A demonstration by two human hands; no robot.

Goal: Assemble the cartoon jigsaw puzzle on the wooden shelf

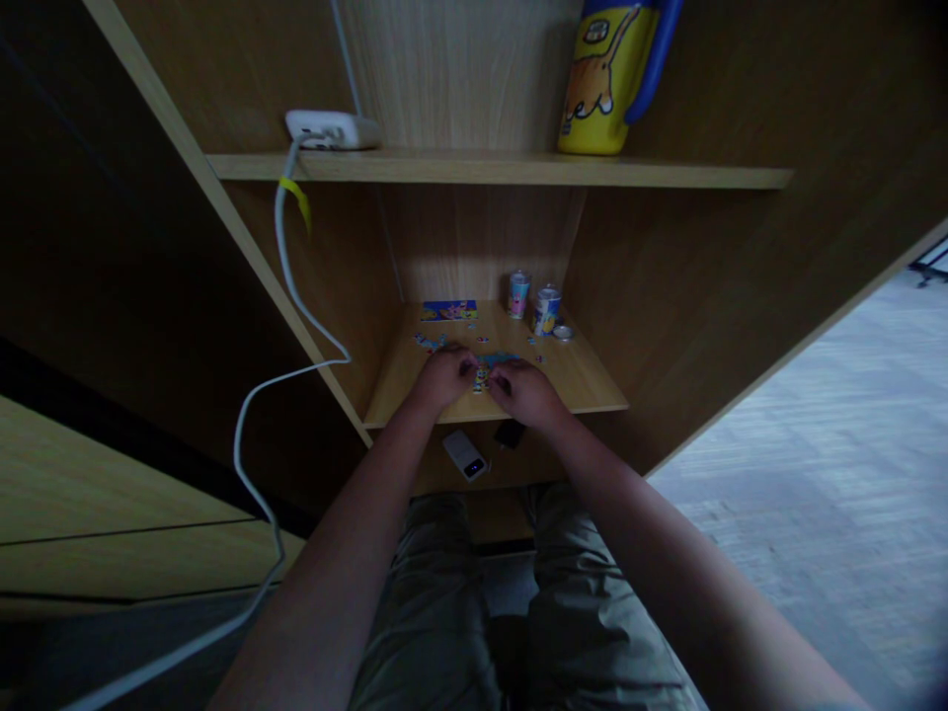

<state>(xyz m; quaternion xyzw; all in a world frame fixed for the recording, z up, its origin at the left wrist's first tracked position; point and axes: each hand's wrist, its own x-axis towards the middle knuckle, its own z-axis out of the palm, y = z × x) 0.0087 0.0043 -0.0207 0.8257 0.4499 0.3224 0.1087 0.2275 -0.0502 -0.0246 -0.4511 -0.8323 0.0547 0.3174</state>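
Note:
On the lower shelf, small colourful pieces that look like jigsaw puzzle pieces lie between my hands, partly joined. My left hand is closed in a pinch at their left edge; what its fingertips hold is too small to make out. From the right, my right hand has its fingers curled and pressed together against the pieces, and its grip is partly hidden. Loose pieces lie beyond my left hand, with others scattered to the right. A blue picture card lies flat near the back.
Two small printed cans stand at the back right beside a round metal lid. Above, a shelf board carries a yellow mug and a white power strip with a hanging cable. Below lies a white power bank.

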